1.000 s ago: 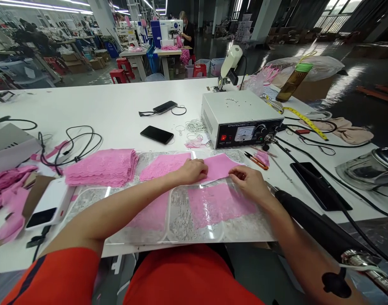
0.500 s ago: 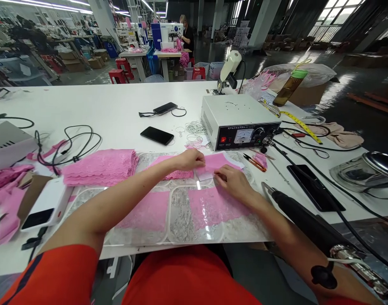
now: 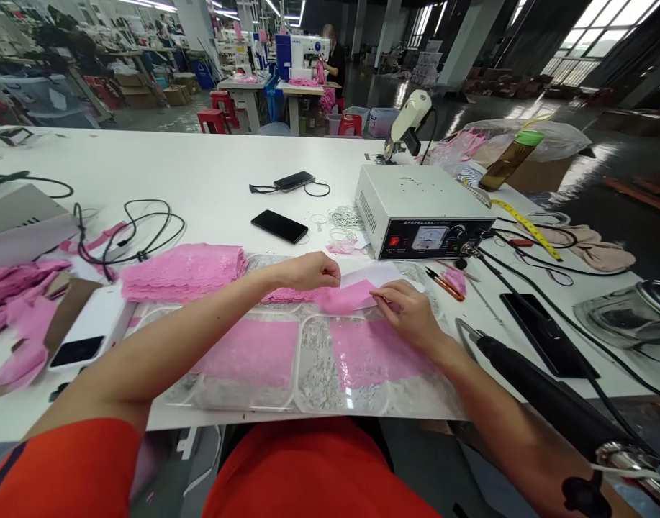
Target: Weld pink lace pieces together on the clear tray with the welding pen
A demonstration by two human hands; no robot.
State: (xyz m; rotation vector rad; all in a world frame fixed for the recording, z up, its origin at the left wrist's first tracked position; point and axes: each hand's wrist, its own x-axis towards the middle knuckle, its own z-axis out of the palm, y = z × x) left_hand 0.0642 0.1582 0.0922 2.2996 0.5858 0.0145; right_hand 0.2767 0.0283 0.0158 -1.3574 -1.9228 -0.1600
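Observation:
My left hand (image 3: 311,272) is closed and pinches the left end of a small pink lace piece (image 3: 347,296). My right hand (image 3: 408,309) pinches its right end, fingers curled. The piece is lifted just off a white card (image 3: 378,275) on the clear patterned mat (image 3: 313,360). Two more pink lace pieces (image 3: 254,352) lie flat on the mat nearer to me. A stack of pink lace (image 3: 183,271) sits to the left of my left hand.
A white control box (image 3: 421,208) with a dial stands behind my hands. Two black phones (image 3: 279,226) lie on the white table (image 3: 200,180). A black-handled tool (image 3: 535,388), another phone (image 3: 540,324), cables, a tape measure (image 3: 524,223) and a bottle (image 3: 507,162) are at the right.
Both hands have drawn the small pink piece leftward and towards me, off the white card, which now shows behind it. The camera has shifted slightly.

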